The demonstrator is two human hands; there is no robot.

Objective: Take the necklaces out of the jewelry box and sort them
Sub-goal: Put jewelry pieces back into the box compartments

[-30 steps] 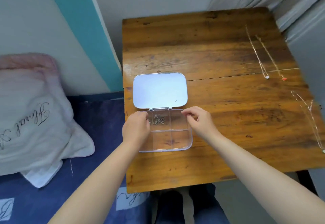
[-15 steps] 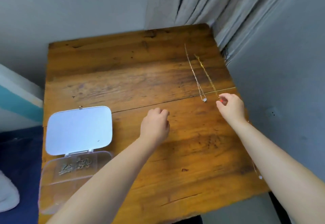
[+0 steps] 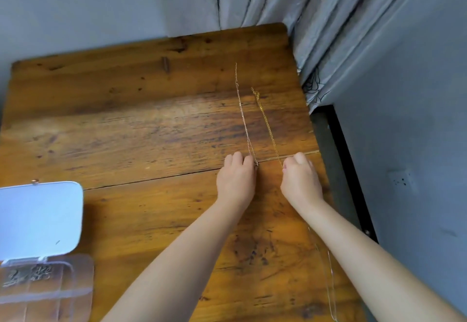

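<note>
Two thin necklaces lie stretched lengthwise on the wooden table [image 3: 126, 129]: a silver-toned chain [image 3: 243, 117] and, to its right, a gold chain [image 3: 266, 122]. My left hand [image 3: 236, 179] pinches the near end of the silver chain, its pendant hidden by my fingers. The near end of the gold chain sits under the closed fingers of my right hand [image 3: 299, 179]. A third pale chain [image 3: 329, 273] lies along the table's right edge, partly under my right forearm. The clear jewelry box [image 3: 75, 294] stands open at the lower left, lid [image 3: 38, 218] laid back, with tangled chains [image 3: 27, 275] in one compartment.
Grey curtains [image 3: 290, 6] hang behind the table's far right corner. A grey wall with a socket [image 3: 401, 180] runs close along the right edge, with a dark gap beside the table.
Both hands left the jewelry box and moved to the right side of the table. My left hand has reached the silver chain's near end; my right hand is at the gold chain's end.
</note>
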